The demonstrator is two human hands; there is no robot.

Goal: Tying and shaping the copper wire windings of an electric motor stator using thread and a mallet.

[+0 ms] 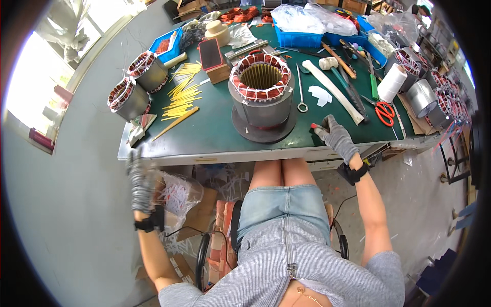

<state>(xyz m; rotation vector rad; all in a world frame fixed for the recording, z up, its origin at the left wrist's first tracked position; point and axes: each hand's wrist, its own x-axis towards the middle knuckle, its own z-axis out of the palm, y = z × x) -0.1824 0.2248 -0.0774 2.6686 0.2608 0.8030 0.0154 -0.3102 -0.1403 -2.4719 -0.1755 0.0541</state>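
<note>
A motor stator [263, 111] stands upright near the table's front edge on a dark round base [249, 132]. White cord laces its red-brown windings, and yellow strips line its bore. My right hand [337, 139], in a grey knitted glove, is over the front edge to the right of the stator, apart from it. Its thumb and fingers are spread; a small red spot shows at one tip, and I cannot tell what it is. Left of the table's front corner, my gloved left hand [140, 184] is smeared by motion. A white rag [140, 130] lies just beyond it.
Yellow strips [181, 100] and a pointed wooden stick [175, 124] lie left of the stator. A phone [210, 54] leans on a wooden block. To the right are a hooked rod [302, 97], a mallet [329, 63], red-handled scissors [383, 112] and more stators [409, 64].
</note>
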